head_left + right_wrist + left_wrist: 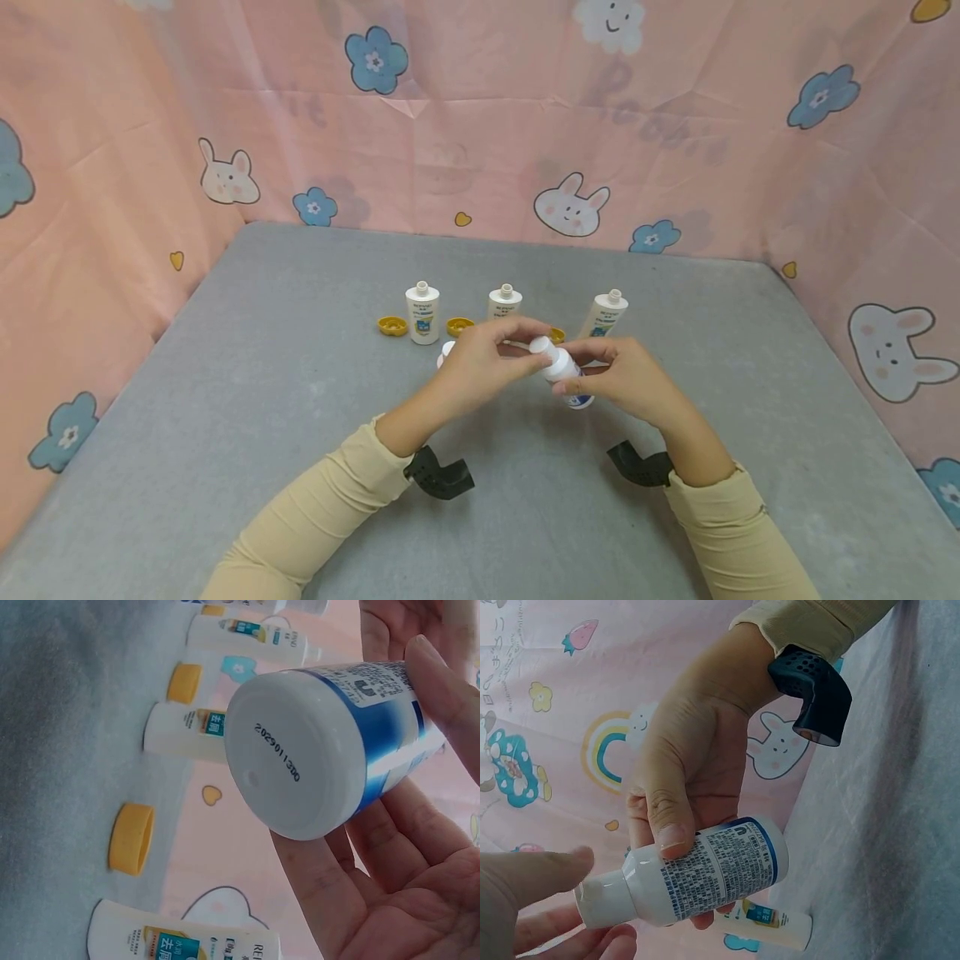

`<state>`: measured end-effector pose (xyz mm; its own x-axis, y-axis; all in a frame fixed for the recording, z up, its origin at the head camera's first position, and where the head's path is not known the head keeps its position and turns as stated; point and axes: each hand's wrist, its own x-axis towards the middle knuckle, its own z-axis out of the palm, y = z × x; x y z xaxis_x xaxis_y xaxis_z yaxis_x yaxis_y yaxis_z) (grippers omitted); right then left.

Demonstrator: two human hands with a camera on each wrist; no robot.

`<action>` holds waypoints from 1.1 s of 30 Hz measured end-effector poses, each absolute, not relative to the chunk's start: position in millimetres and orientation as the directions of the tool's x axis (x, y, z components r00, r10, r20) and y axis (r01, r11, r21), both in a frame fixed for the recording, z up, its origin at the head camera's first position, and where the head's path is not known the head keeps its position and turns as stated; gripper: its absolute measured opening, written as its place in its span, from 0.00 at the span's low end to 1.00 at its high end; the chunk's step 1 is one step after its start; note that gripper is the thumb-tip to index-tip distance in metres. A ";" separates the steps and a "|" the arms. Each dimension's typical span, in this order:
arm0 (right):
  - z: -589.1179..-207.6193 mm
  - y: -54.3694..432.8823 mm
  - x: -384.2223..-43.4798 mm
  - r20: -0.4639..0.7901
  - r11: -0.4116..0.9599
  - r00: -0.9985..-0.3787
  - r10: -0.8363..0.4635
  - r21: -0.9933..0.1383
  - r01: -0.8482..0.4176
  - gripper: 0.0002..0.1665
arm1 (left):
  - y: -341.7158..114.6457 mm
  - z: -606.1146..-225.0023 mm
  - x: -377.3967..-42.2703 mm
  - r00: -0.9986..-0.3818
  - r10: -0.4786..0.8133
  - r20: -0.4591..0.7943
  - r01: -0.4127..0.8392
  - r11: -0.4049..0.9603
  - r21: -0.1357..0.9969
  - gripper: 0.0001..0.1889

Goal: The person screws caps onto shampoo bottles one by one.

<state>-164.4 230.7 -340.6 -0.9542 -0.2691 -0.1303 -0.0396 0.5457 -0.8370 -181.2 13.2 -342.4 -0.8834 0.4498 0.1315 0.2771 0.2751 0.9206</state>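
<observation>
White bottle (721, 871) between hands (633, 379) (left (477, 360) perhaps curled)

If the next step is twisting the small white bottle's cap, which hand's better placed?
Left, I'd say. The left hand has its fingers around the cap, while the right hand grips the bottle by its body and could steady it.

Glossy plastic bottle (292, 750), cloth backdrop (480, 125), matt tabletop (300, 383)

Beige sleeves (322, 512) adjoin 2 curved black wrist pieces (444, 477) (1 clearly perforated).
</observation>
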 end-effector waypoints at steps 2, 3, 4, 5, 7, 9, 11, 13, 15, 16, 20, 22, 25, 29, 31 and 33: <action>-340.9 230.3 -164.5 -0.131 0.545 -0.954 -0.271 -0.838 -0.039 0.29 | 13.3 -341.9 -181.1 -0.899 0.423 0.115 0.255 0.291 0.922 0.17; -340.7 230.2 -164.5 -0.134 0.543 -0.953 -0.271 -0.839 -0.036 0.29 | 13.4 -341.7 -181.0 -0.906 0.408 0.108 0.246 0.302 0.921 0.16; -340.4 230.1 -164.3 -0.133 0.541 -0.952 -0.274 -0.840 -0.039 0.30 | 13.5 -341.6 -181.0 -0.913 0.395 0.103 0.239 0.313 0.919 0.16; -340.0 229.8 -164.1 -0.133 0.541 -0.952 -0.275 -0.840 -0.039 0.30 | 13.5 -341.3 -180.8 -0.918 0.383 0.101 0.236 0.325 0.916 0.15; -338.8 229.3 -163.4 -0.129 0.537 -0.950 -0.283 -0.842 -0.046 0.30 | 13.7 -341.6 -181.0 -0.923 0.371 0.099 0.233 0.335 0.913 0.14; -337.8 229.1 -162.9 -0.130 0.532 -0.949 -0.288 -0.846 -0.046 0.30 | 13.9 -341.9 -181.0 -0.922 0.373 0.101 0.235 0.333 0.913 0.13; -337.3 228.9 -162.6 -0.129 0.531 -0.949 -0.289 -0.846 -0.046 0.30 | 14.0 -342.1 -180.7 -0.919 0.381 0.105 0.241 0.330 0.913 0.13; -337.1 228.7 -162.3 -0.132 0.534 -0.949 -0.288 -0.845 -0.045 0.30 | 14.3 -342.2 -180.7 -0.913 0.392 0.113 0.252 0.324 0.912 0.13; -337.4 228.8 -162.4 -0.133 0.539 -0.950 -0.283 -0.841 -0.043 0.30 | 14.3 -341.8 -180.4 -0.908 0.402 0.118 0.259 0.318 0.912 0.13; -337.6 229.1 -162.5 -0.134 0.542 -0.950 -0.281 -0.839 -0.042 0.30 | 14.2 -341.6 -180.3 -0.905 0.408 0.121 0.264 0.315 0.911 0.13; -338.3 229.7 -162.7 -0.130 0.552 -0.952 -0.277 -0.833 -0.047 0.30 | 13.9 -341.2 -180.3 -0.888 0.441 0.128 0.274 0.285 0.919 0.15; -338.9 230.2 -163.0 -0.127 0.551 -0.953 -0.276 -0.833 -0.048 0.30 | 14.0 -341.4 -180.3 -0.878 0.460 0.134 0.279 0.266 0.923 0.15; -339.3 230.7 -163.3 -0.130 0.546 -0.954 -0.269 -0.837 -0.040 0.30 | 14.2 -342.0 -180.5 -0.872 0.470 0.137 0.274 0.238 0.932 0.15; -339.7 230.5 -164.1 -0.131 0.548 -0.957 -0.259 -0.836 -0.034 0.30 | 14.4 -342.2 -179.8 -0.903 0.417 0.104 0.229 0.260 0.938 0.19; -339.3 230.1 -163.9 -0.133 0.548 -0.956 -0.260 -0.836 -0.033 0.30 | 14.7 -342.7 -179.7 -0.920 0.381 0.088 0.209 0.289 0.934 0.18; -338.3 229.4 -163.0 -0.134 0.545 -0.954 -0.267 -0.838 -0.035 0.30 | 15.0 -343.5 -179.8 -0.929 0.360 0.089 0.209 0.309 0.928 0.17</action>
<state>-163.0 229.4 -338.3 -0.9543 -0.2673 -0.1340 -0.0351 0.5450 -0.8377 -179.8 15.0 -343.5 -0.9288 0.3597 0.0892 0.2087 0.3087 0.9280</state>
